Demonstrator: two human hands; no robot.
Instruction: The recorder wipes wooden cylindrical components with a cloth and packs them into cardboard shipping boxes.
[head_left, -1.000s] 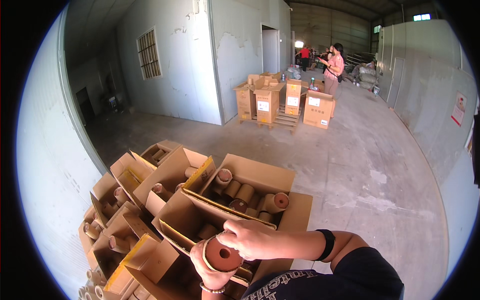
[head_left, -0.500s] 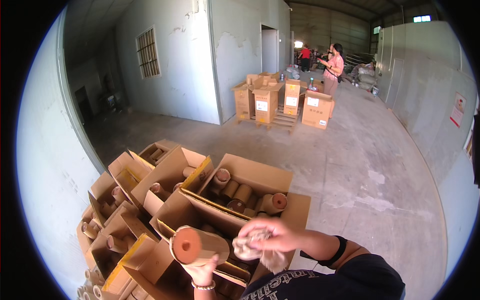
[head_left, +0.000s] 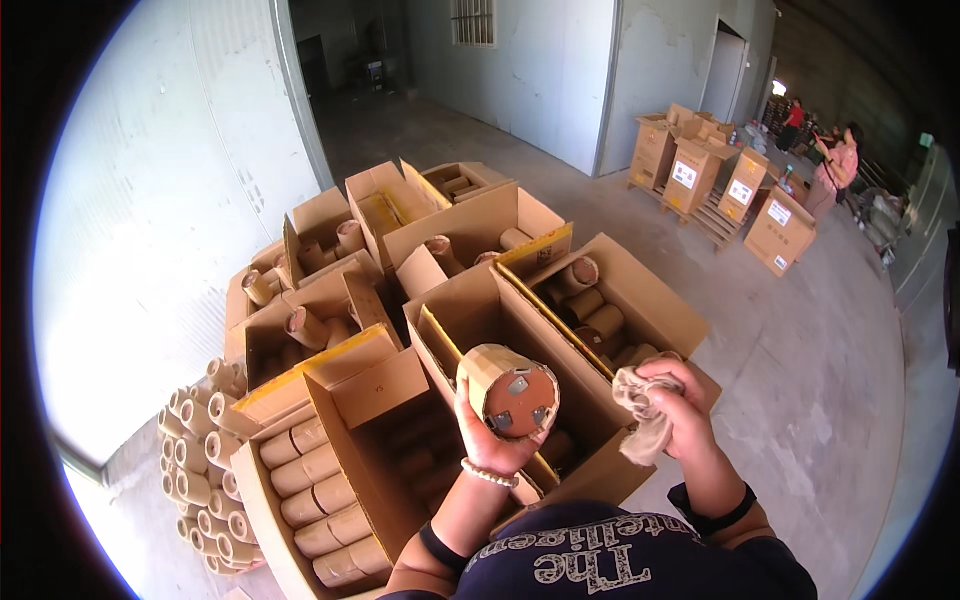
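Observation:
My left hand (head_left: 490, 448) cups a thick cardboard-wrapped cylinder (head_left: 493, 362) from below, its fingers and thumb closed round it. The cylinder's end toward me is reddish brown, with several grey metallic patches near the rim. To its right, my right hand (head_left: 682, 402) is closed on a crumpled beige rag (head_left: 642, 408), apart from the cylinder. Both hands are above an open carton (head_left: 460, 310) whose inside is mostly in shadow. In the carton (head_left: 600, 440) at front left, similar brown cylinders (head_left: 318, 488) lie in rows.
More open cartons (head_left: 400, 190) of cylinders crowd ahead and left, flaps raised. Hollow tubes (head_left: 205, 450) are heaped on the floor at left, near a pale wall (head_left: 190, 170). Far right, cartons (head_left: 690, 175) stand on a wooden pallet (head_left: 715, 220), with two people (head_left: 838, 165) beyond.
My view has swung left and downward. The cylinder now shows its patched end instead of the end with a centre hole. My right hand with the rag has moved away from it.

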